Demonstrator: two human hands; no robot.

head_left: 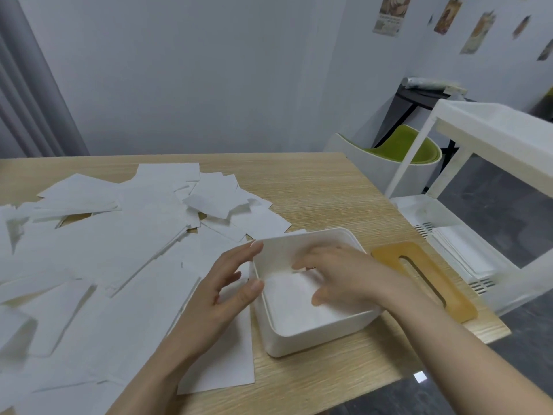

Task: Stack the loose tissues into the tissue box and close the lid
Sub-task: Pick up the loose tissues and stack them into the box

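Head view puts my right hand [338,277] down inside the open white tissue box [302,339], fingers spread and loosely bent over the white tissues [293,304] already lying on its bottom; the fingertips look to be at or on the top sheet, though blur keeps me from saying whether they pinch it. My left hand [221,292] sits just outside the box's left wall, fingers relaxed and parted, the thumb tip and index tip touching the rim, nothing held in it. Under that hand and wrist lies a flat sheet, part of the loose tissues [98,253] that spread in an overlapping heap across the whole left half of the wooden tabletop [323,193], reaching right up to the box's far-left corner. The box stands near the tabletop's right front edge, lid off. The lid [425,280], amber-coloured with a long slot in it, lies flat just beside the box on its right, near the table's edge. Beyond that edge stands a white plastic rack [490,136] with a folded white stack on its lower shelf, and behind it a green-seated chair [404,148].
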